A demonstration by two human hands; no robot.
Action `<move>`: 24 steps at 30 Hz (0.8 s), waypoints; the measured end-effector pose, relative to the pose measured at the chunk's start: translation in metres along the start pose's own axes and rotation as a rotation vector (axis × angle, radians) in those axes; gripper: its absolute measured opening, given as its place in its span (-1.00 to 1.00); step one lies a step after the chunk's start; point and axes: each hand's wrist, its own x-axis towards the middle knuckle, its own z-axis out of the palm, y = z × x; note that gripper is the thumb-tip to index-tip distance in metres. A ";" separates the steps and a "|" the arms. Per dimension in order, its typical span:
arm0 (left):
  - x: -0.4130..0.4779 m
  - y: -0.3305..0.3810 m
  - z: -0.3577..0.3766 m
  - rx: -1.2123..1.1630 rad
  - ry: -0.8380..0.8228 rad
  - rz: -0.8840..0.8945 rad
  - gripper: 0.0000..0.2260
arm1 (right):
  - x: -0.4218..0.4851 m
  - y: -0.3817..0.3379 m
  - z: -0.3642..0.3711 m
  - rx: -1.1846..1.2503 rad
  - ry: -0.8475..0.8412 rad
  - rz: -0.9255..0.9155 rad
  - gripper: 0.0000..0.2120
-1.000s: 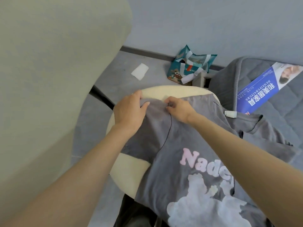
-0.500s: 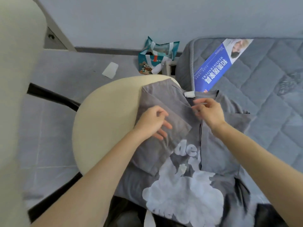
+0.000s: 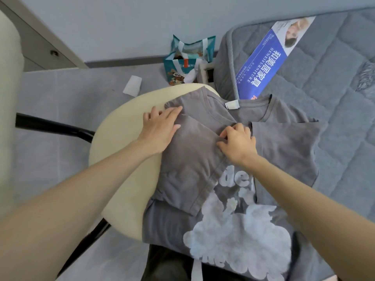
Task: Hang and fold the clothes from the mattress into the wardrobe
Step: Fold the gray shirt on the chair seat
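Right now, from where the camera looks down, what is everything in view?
T-shirt: one, grey with a pale print, spread across the seat and the mattress edge, left sleeve folded in
Neck label: one, white, at the T-shirt collar
Chair seat: one, cream, round, under the T-shirt
Chair frame: black bars, below the seat
Mattress: one, grey quilted, at right
Mattress label: one, blue and white, on the mattress
Gift bag: one, teal, on the floor by the wall
Paper scrap: one, white, on the floor
Left hand: flat on the T-shirt
Right hand: fingers curled on the sleeve fold
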 end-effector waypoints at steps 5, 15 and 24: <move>0.026 -0.021 -0.008 0.090 0.064 -0.033 -0.82 | 0.003 -0.010 -0.006 0.096 0.011 -0.057 -0.85; 0.028 -0.019 -0.021 -0.242 0.087 -0.102 -0.63 | 0.017 -0.008 -0.018 0.025 0.348 -0.088 -0.67; 0.046 0.031 -0.008 -0.077 -0.107 -0.052 -0.16 | 0.023 0.079 -0.063 0.283 0.255 0.274 -0.16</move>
